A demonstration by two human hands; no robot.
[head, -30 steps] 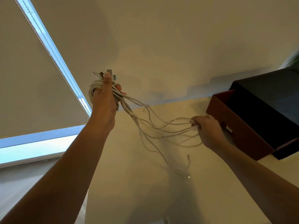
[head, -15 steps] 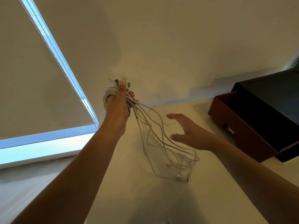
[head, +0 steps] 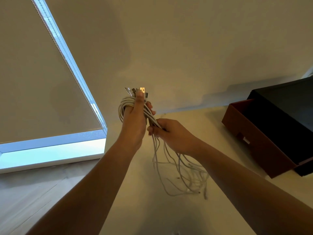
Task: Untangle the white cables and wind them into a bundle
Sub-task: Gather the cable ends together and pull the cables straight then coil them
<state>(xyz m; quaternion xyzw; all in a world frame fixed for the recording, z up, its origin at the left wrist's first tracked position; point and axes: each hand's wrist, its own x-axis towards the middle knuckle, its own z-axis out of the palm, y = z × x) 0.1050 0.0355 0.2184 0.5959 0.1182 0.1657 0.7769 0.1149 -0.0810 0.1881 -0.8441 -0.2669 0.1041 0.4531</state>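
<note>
My left hand (head: pixel 133 122) grips the coiled cables (head: pixel 124 106); my right hand (head: pixel 171 133) clasps their loose strands above the pale surface (head: pixel 135 192). Far right, a brown box (head: pixel 264 148); left, a window blind (head: pixel 33 82).

The lone wide-angle camera rides on the person's head, facing forward and down over the cream table (head: pixel 169 216), close behind the left hand (head: pixel 133 128) and right hand (head: pixel 174 134), both left of the brown box (head: pixel 264 150).

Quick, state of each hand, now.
Left hand: closed, grip round the wound coil of white cables.
Right hand: closed, holding the loose strands below it.
</note>
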